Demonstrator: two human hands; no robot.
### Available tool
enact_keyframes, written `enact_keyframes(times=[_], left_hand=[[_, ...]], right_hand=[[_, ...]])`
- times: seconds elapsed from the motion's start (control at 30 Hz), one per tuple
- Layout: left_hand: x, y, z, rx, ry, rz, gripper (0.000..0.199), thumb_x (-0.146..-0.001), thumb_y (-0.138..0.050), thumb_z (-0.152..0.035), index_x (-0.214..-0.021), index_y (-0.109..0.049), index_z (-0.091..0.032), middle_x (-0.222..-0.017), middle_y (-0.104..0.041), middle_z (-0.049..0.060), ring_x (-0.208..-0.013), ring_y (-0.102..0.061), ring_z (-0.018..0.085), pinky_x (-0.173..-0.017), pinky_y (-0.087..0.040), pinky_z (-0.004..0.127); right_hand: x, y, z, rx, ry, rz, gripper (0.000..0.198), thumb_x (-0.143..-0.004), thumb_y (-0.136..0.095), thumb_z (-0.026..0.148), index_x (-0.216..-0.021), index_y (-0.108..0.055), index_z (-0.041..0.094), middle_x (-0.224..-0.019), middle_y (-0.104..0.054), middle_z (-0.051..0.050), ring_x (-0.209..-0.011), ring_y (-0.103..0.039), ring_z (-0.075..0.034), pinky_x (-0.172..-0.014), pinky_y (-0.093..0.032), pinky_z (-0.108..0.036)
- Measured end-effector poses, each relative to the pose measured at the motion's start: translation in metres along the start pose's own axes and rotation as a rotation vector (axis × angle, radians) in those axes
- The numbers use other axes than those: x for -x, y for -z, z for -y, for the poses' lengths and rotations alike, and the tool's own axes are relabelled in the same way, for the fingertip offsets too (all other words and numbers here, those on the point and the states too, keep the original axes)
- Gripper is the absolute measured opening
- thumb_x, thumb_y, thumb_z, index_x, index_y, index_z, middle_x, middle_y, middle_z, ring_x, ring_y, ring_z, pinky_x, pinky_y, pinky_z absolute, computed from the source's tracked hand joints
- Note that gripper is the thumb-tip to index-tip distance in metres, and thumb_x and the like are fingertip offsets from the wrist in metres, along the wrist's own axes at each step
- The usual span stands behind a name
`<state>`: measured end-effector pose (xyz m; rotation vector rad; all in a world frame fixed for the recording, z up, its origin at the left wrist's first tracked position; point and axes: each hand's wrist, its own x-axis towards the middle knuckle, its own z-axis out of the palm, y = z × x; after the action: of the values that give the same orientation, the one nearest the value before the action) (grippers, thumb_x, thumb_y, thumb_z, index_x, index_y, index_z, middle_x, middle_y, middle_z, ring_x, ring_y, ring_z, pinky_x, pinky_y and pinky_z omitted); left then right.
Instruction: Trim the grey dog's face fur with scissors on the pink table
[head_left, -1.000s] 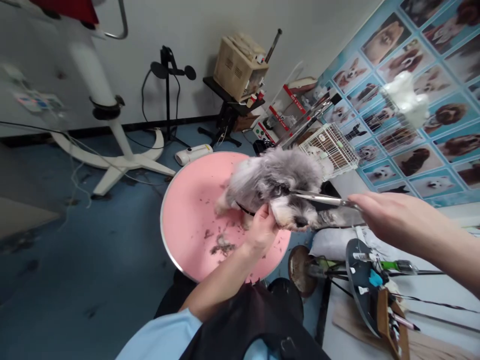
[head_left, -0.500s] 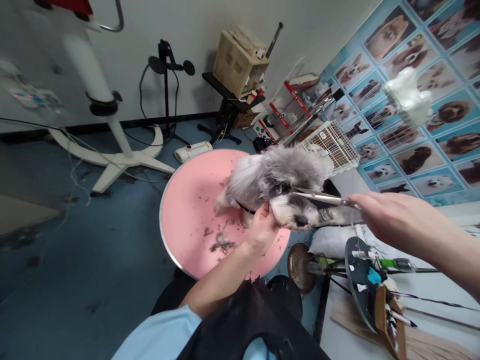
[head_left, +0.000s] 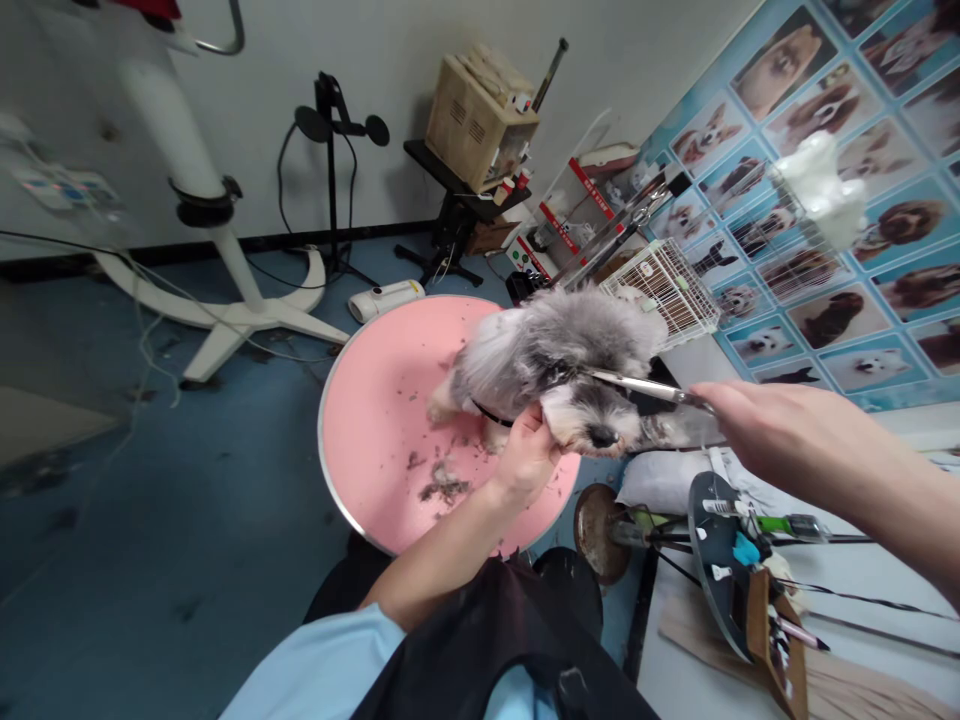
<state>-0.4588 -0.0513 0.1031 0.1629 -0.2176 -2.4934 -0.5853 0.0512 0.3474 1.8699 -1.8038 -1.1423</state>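
Observation:
A grey and white dog (head_left: pixel 502 365) stands on the round pink table (head_left: pixel 375 400), its head turned to the right. My left hand (head_left: pixel 531 450) is closed on the fur at the dog's muzzle, under its chin. In my right hand (head_left: pixel 739 420) are long silver scissors (head_left: pixel 637 385), held by the handles. Their blades look closed and lie along the top of the dog's head, the tips in the grey fur near the ear. Cut fur (head_left: pixel 444 482) lies in clumps on the table below the dog.
A white wire cage (head_left: pixel 667 290) stands behind the dog. At the right, a dark round tray (head_left: pixel 716 560) carries brushes and small tools. A rusty round stool base (head_left: pixel 600 535) is beside the table; a white dryer (head_left: pixel 386 300) lies on the floor behind it.
The scissor blades, slightly apart before, have come together at the dog's head. My left hand keeps its hold on the muzzle, nearly unmoved.

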Motion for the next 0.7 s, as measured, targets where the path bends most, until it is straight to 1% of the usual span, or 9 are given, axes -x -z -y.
enact_keyframes(times=[0.07, 0.13, 0.23, 0.3, 0.37, 0.43, 0.53, 0.6, 0.7], left_hand=[[0.0, 0.001, 0.0, -0.008, 0.002, 0.0, 0.035, -0.062, -0.102, -0.033, -0.082, -0.078, -0.019, -0.074, -0.07, -0.001, -0.068, -0.063, 0.012, -0.068, -0.054, 0.025], [0.0, 0.001, 0.0, -0.016, -0.004, -0.005, 0.036, -0.061, -0.103, -0.034, -0.082, -0.077, -0.019, -0.073, -0.069, -0.001, -0.068, -0.063, 0.012, -0.068, -0.054, 0.025], [0.0, -0.001, -0.001, -0.018, -0.007, -0.007, 0.039, -0.061, -0.103, -0.038, -0.083, -0.078, -0.018, -0.076, -0.072, 0.0, -0.071, -0.065, 0.013, -0.07, -0.055, 0.026], [0.0, -0.003, -0.002, 0.001, 0.0, -0.007, 0.039, -0.06, -0.104, -0.037, -0.083, -0.078, -0.018, -0.078, -0.074, 0.001, -0.073, -0.067, 0.014, -0.072, -0.057, 0.026], [0.0, -0.004, -0.002, 0.022, 0.011, -0.007, 0.04, -0.059, -0.104, -0.035, -0.086, -0.079, -0.018, -0.082, -0.077, 0.002, -0.076, -0.07, 0.015, -0.076, -0.059, 0.028], [0.0, -0.004, -0.001, 0.025, 0.019, -0.004, 0.039, -0.059, -0.103, -0.035, -0.085, -0.08, -0.018, -0.081, -0.077, 0.003, -0.076, -0.07, 0.016, -0.073, -0.059, 0.028], [0.001, -0.004, 0.0, 0.018, 0.026, -0.013, 0.035, -0.061, -0.102, -0.032, -0.085, -0.081, -0.019, -0.081, -0.077, 0.003, -0.076, -0.07, 0.016, -0.072, -0.058, 0.027], [0.001, -0.004, 0.0, 0.018, 0.032, -0.021, 0.036, -0.062, -0.102, -0.031, -0.087, -0.081, -0.018, -0.086, -0.079, 0.005, -0.081, -0.072, 0.018, -0.076, -0.059, 0.03], [0.001, -0.005, 0.0, 0.009, 0.042, -0.015, 0.043, -0.06, -0.103, -0.036, -0.092, -0.081, -0.017, -0.092, -0.081, 0.006, -0.086, -0.075, 0.021, -0.08, -0.061, 0.032]], right_hand=[[0.0, -0.001, 0.0, -0.034, -0.011, 0.034, 0.044, -0.079, -0.046, -0.002, -0.109, -0.072, 0.018, -0.089, -0.08, -0.009, -0.063, -0.073, -0.022, -0.053, -0.046, -0.031], [0.0, -0.003, 0.001, -0.054, -0.009, 0.021, 0.043, -0.081, -0.047, -0.001, -0.111, -0.071, 0.018, -0.092, -0.081, -0.009, -0.065, -0.075, -0.022, -0.053, -0.048, -0.03], [0.002, -0.006, 0.003, -0.061, 0.016, -0.103, 0.04, -0.087, -0.046, 0.001, -0.114, -0.07, 0.017, -0.096, -0.083, -0.009, -0.064, -0.076, -0.021, -0.052, -0.05, -0.03], [0.005, -0.008, 0.004, -0.05, 0.035, -0.189, 0.038, -0.089, -0.045, 0.001, -0.114, -0.07, 0.015, -0.096, -0.082, -0.01, -0.065, -0.076, -0.021, -0.053, -0.052, -0.03], [0.008, -0.007, 0.004, -0.013, 0.041, -0.231, 0.037, -0.089, -0.045, 0.0, -0.113, -0.07, 0.012, -0.094, -0.081, -0.011, -0.068, -0.077, -0.023, -0.056, -0.054, -0.032], [0.009, -0.004, 0.003, 0.033, 0.038, -0.22, 0.034, -0.088, -0.045, -0.001, -0.109, -0.07, 0.011, -0.086, -0.078, -0.01, -0.067, -0.075, -0.024, -0.057, -0.054, -0.034], [0.005, 0.003, 0.005, 0.077, 0.026, -0.191, 0.034, -0.087, -0.046, -0.003, -0.104, -0.071, 0.012, -0.076, -0.073, -0.007, -0.061, -0.071, -0.024, -0.053, -0.05, -0.034], [0.001, 0.008, 0.006, 0.097, 0.017, -0.201, 0.036, -0.085, -0.046, -0.004, -0.105, -0.071, 0.011, -0.081, -0.075, -0.008, -0.062, -0.071, -0.024, -0.053, -0.05, -0.034], [-0.004, 0.012, 0.008, 0.108, 0.01, -0.2, 0.04, -0.083, -0.044, -0.006, -0.104, -0.073, 0.012, -0.087, -0.078, -0.01, -0.063, -0.071, -0.023, -0.054, -0.051, -0.034]])
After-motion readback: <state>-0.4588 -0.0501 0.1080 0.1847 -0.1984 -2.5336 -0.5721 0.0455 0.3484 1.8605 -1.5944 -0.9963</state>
